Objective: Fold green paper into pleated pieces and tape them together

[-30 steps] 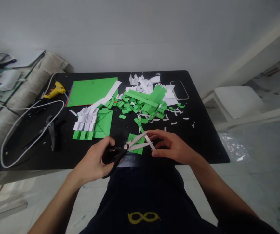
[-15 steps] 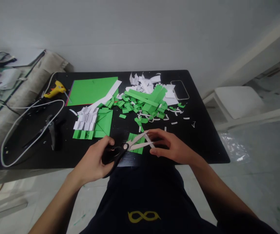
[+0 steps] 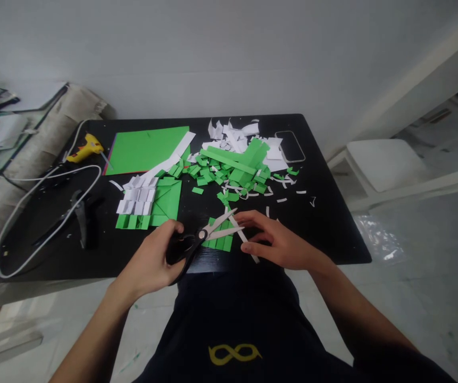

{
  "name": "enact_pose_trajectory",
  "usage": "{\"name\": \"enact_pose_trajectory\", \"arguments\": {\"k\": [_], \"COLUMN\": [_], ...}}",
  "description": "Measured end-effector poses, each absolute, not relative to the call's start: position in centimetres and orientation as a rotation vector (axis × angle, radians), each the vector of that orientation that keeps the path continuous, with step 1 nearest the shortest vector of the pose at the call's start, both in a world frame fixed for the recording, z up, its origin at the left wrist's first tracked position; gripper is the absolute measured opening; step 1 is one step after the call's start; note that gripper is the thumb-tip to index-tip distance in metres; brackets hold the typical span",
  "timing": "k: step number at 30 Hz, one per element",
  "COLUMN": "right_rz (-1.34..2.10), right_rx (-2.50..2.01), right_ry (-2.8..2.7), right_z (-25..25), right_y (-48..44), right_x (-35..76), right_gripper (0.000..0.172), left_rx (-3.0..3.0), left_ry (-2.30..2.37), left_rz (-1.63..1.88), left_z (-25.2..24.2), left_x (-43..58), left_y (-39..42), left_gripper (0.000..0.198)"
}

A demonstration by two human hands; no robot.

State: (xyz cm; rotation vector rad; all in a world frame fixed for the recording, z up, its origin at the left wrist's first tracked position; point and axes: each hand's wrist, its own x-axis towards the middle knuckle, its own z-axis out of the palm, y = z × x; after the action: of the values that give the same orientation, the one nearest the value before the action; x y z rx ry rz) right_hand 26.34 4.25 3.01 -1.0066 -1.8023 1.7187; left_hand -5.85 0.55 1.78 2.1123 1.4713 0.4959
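Note:
My left hand (image 3: 155, 260) is closed round the black handles of a pair of scissors (image 3: 202, 234). Their blades are spread and point to the right, above a small green paper piece (image 3: 223, 242) at the table's front edge. Between its fingertips my right hand (image 3: 272, 239) pinches a narrow white paper strip (image 3: 250, 248), which slants down past the blade tips. Left of these, folded white strips (image 3: 136, 201) lie over a green folded sheet (image 3: 167, 202). Behind the hands is a heap of green paper bits (image 3: 229, 170).
White scraps (image 3: 239, 135) and a phone-shaped clear-edged object (image 3: 290, 146) lie at the back of the black table (image 3: 324, 223). A yellow glue gun (image 3: 87, 149), its cable, pliers (image 3: 80, 215) and green sheets (image 3: 144, 149) are on the left. A white stool (image 3: 384, 162) stands right.
The white strip now reaches further down below my right fingers. The scissors' blades have come slightly closer together. The whole view has shifted a little.

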Motion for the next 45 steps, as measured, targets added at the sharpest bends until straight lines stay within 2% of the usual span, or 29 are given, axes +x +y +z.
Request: {"name": "enact_pose_trajectory", "arguments": {"k": [4, 12, 25, 39, 45], "right_rz": [1.772, 1.757, 1.743, 1.707, 1.876], "right_rx": [-0.965, -0.969, -0.974, -0.972, -0.907], "right_ry": [-1.759, -1.624, -1.661, -1.673, -1.65], "right_z": [2.8, 0.9, 0.6, 0.9, 1.2], "right_y": [4.3, 4.3, 4.6, 4.8, 4.6], "right_x": [26.5, 26.7, 26.2, 25.7, 26.3], "right_gripper": [0.045, 0.049, 0.053, 0.05, 0.049], "left_rx": [2.108, 2.019, 2.042, 2.113, 2.118], "left_ry": [1.518, 1.433, 1.35, 1.38, 1.419], "left_rz": [0.513, 0.444, 0.362, 0.328, 0.332], "left_z": [1.7, 2.0, 1.9, 2.1, 2.0], "left_x": [-6.0, -6.7, -6.0, -6.0, -6.2], "left_y": [0.9, 1.0, 1.3, 1.2, 1.4], "left_gripper": [0.033, 0.028, 0.019, 0.011, 0.006]}}
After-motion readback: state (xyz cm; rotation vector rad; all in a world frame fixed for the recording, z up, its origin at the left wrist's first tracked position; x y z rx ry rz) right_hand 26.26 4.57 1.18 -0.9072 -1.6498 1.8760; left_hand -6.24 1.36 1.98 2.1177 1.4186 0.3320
